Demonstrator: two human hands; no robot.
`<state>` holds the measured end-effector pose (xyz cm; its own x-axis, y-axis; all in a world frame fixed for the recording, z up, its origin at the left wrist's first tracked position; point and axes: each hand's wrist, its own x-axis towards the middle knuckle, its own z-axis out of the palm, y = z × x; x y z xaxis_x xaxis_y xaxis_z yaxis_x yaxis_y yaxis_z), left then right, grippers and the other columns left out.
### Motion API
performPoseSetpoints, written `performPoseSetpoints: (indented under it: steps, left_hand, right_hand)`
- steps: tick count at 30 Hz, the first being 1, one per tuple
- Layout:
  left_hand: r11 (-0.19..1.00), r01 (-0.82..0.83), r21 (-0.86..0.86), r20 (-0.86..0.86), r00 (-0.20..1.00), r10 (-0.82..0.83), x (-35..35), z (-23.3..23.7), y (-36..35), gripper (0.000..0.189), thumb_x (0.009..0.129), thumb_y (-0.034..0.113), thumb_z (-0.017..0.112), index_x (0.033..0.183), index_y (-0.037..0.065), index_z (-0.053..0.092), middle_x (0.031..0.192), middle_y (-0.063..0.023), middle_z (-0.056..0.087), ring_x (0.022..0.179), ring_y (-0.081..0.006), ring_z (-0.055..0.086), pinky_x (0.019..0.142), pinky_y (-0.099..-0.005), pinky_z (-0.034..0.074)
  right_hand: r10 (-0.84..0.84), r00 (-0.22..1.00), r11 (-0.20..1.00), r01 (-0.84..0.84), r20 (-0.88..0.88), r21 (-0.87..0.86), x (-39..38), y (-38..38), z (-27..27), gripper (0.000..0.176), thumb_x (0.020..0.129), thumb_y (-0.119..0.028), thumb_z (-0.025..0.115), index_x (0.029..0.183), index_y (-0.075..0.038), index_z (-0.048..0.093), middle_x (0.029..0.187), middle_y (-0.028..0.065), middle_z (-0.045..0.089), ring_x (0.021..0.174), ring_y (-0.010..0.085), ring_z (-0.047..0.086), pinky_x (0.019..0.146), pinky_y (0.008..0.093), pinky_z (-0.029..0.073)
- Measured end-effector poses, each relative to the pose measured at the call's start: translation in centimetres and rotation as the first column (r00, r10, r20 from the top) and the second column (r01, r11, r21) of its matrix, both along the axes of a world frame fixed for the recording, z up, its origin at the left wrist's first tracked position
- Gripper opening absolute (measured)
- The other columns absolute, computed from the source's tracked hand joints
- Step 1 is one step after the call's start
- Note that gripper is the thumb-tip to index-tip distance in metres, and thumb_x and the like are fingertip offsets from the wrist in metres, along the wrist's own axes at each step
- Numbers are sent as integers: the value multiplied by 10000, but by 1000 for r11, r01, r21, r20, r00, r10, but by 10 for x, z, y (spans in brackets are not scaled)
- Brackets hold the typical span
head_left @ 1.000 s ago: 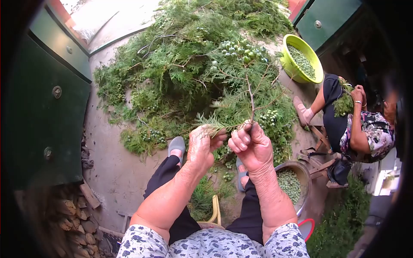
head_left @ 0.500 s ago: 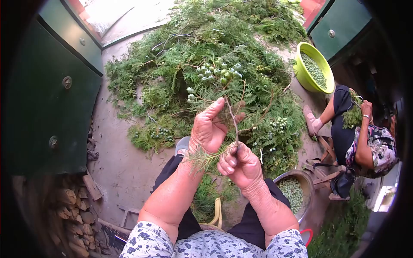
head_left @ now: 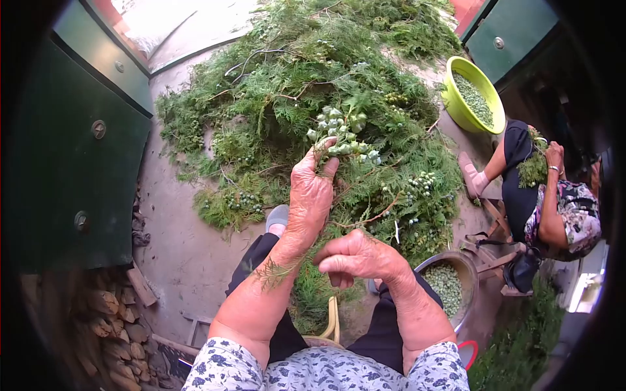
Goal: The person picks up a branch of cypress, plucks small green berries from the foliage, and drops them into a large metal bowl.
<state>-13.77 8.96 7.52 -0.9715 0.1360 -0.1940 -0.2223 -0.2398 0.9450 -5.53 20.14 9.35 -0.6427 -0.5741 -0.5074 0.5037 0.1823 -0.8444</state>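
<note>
As the left hand [head_left: 312, 195] holds one sprig [head_left: 342, 133], two bowls [head_left: 453, 107] [head_left: 471, 287] hold cones.

Bright, diffuse daylight lights the branch pile [head_left: 293, 98] evenly; the ground [head_left: 186, 26] beyond it is glare-bleached. The left hand [head_left: 312, 195] and cone cluster [head_left: 342, 133] over the pile are sharp and softly shadowed. Fisheye distortion bows the green door [head_left: 78, 163] left of the pile; corners are vignetted black.

We're sliding our left hand [head_left: 312, 195] upward so the fingertips are now reaching the green cone cluster [head_left: 342, 133], while our right hand [head_left: 355, 259] is dropping low and curling over our lap. A loose frond [head_left: 274, 270] is lying on our left forearm now too.
</note>
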Motion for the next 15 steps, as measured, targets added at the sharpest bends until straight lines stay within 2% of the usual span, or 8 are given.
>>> performPoseSetpoints:
  steps: [2, 3, 4, 6, 8, 10, 12, 15]
  left_hand:
    - [994, 99, -50, -52, 993, -102, -2, -5, 0, 224, 877, 89, 570, 1098, 60, 587, 869, -25, 632, 604, -74, 553, 514, -210, 464]
    - [995, 102, 13, 95, 990, -103, 1, 1, 0, 200, 873, 92, 574, 1067, 52, 597, 894, -31, 636, 638, -91, 571, 550, -225, 481]
    - [994, 112, 14, 99, 989, -113, 2, 3, 2, 200, 873, 92, 574, 1067, 52, 597, 894, -31, 636, 638, -91, 571, 550, -225, 481]
    - [982, 187, 2, 129, 974, -185, 4, 4, 3, 147, 869, 87, 568, 1002, 46, 616, 884, -35, 639, 670, -105, 584, 561, -237, 490]
    - [972, 234, -5, 93, 968, -232, 6, -4, 4, 119, 847, 84, 580, 947, 40, 628, 851, -32, 633, 678, -111, 585, 538, -247, 479]
    - [954, 298, 23, 120, 947, -299, 10, -4, 7, 98, 822, 83, 597, 897, 32, 633, 809, -25, 621, 664, -108, 580, 507, -253, 453]
    - [946, 323, 18, 116, 939, -323, 10, -14, 10, 103, 826, 73, 581, 917, 50, 623, 717, -7, 598, 553, -81, 518, 462, -243, 402]
    - [908, 409, -87, 99, 911, -401, 11, -15, 13, 103, 817, 72, 589, 910, 41, 621, 674, -7, 580, 527, -82, 504, 463, -250, 405]
  right_hand:
    - [37, 997, 989, -47, -71, -141, 3, 12, -2, 234, 865, -181, 580, 889, 45, 640, 616, 72, 605, 508, 125, 590, 476, 233, 474]
    - [-45, 993, 923, 0, -108, -384, 3, 22, 2, 216, 863, -149, 572, 874, 57, 638, 616, 84, 606, 493, 137, 587, 468, 241, 477]
    - [-133, 983, 797, 31, -127, -603, 3, 28, 5, 200, 861, -117, 564, 859, 69, 636, 616, 97, 606, 478, 149, 584, 460, 250, 480]
    - [-499, 865, 589, 298, -48, -751, 6, 32, 10, 232, 868, -168, 591, 855, 61, 630, 614, 110, 606, 459, 158, 574, 416, 234, 466]
    - [-796, 605, 419, 577, 22, -701, 1, 35, 10, 207, 867, -168, 607, 932, 29, 625, 689, 78, 623, 513, 122, 572, 434, 199, 445]
    - [-885, 310, 426, 839, -347, -337, -7, 32, 9, 167, 852, -105, 624, 992, -12, 617, 751, 21, 617, 599, 79, 558, 503, 176, 435]
    - [-725, 245, 494, 836, -644, -239, -10, 33, -2, 261, 753, 30, 672, 998, -41, 618, 922, 11, 554, 728, 70, 529, 628, 203, 457]
    - [-495, 222, 578, 806, -840, -128, -11, 29, -1, 389, 674, 62, 691, 1030, -77, 622, 1007, 65, 516, 736, 125, 550, 657, 242, 476]
